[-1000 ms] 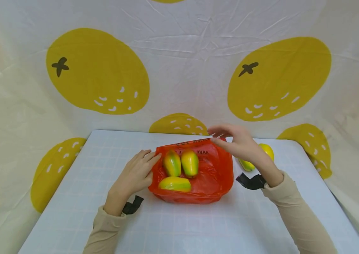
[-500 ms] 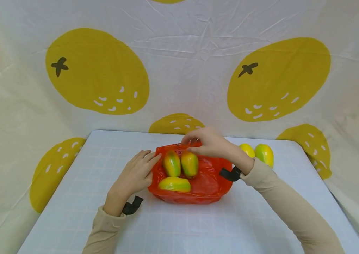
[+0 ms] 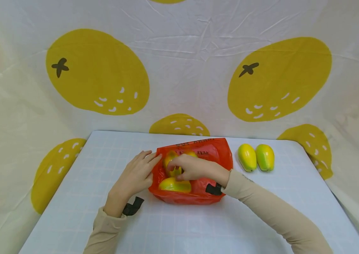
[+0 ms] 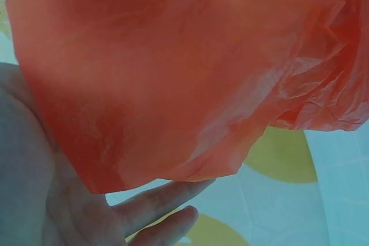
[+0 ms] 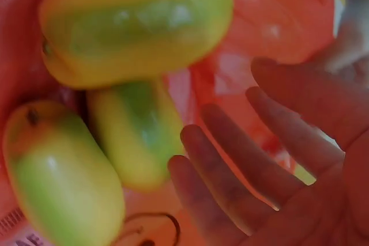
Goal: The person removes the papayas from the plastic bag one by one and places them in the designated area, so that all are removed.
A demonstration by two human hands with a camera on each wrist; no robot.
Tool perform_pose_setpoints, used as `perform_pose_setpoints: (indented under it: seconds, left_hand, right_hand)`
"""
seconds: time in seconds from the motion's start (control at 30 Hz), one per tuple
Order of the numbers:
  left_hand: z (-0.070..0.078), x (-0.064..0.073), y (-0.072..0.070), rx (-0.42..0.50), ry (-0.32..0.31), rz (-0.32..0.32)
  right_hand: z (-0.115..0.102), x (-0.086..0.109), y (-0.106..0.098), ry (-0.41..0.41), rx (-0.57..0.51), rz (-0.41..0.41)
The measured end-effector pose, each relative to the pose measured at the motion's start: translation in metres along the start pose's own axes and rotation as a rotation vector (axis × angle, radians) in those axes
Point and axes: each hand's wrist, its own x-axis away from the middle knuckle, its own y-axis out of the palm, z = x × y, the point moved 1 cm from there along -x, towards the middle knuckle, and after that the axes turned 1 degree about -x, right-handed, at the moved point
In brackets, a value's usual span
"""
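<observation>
Three yellow-green mangoes, one of them the near mango, lie in a red plastic bag with its mouth spread wide. My right hand reaches in over them and covers much of the two farther ones. From the right wrist, its fingers look spread and loosely bent beside the mangoes, with nothing between fingers and thumb. At the bag's left rim rests my left hand, its fingers fairly straight. In the left wrist view the red plastic hides part of that hand.
Two more mangoes, a left one and a right one, lie side by side to the right of the bag on the pale checked table. A white cloth with yellow fruit prints hangs behind the table.
My right hand has moved left and down from the bag's far right rim into the bag, over the mangoes. The two mangoes at the right are now uncovered. My left hand stays put.
</observation>
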Motion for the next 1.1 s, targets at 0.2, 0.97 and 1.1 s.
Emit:
perform_pose_setpoints:
  seconds: [0.2,0.97,1.1]
  left_hand:
    - [0.000,0.000,0.000,-0.003,0.002,0.001]
    - [0.001,0.000,-0.001,-0.011,0.006,-0.009]
    - [0.002,0.000,-0.002,-0.016,0.007,-0.009]
  right_hand:
    - [-0.004,0.000,0.022,0.109,0.135,-0.100]
    - [-0.006,-0.001,0.040,0.197,0.245,-0.132]
    - [-0.007,0.001,0.039,0.192,0.259,-0.131]
